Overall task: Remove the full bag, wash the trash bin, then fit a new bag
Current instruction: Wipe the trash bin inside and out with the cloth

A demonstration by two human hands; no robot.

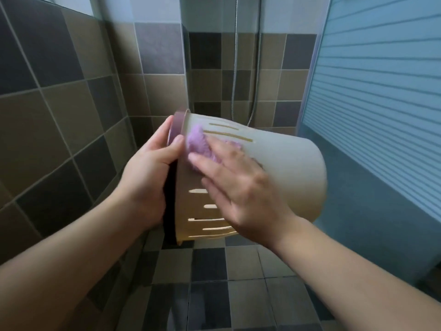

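A beige plastic trash bin (286, 168) with slotted sides is held sideways in the air at the centre of the view, its dark-rimmed mouth to the left and its base to the right. My left hand (148, 177) grips the bin's rim, thumb on the outside wall. My right hand (236, 187) lies flat on the bin's side and presses a purple cloth (198, 145) against it near the rim. No bag shows on the bin.
Brown and dark tiled walls (59, 103) close in on the left and behind. A shower hose (235, 68) hangs on the back wall. A frosted striped glass panel (381, 91) stands on the right. Below is a checkered tile floor (214, 271).
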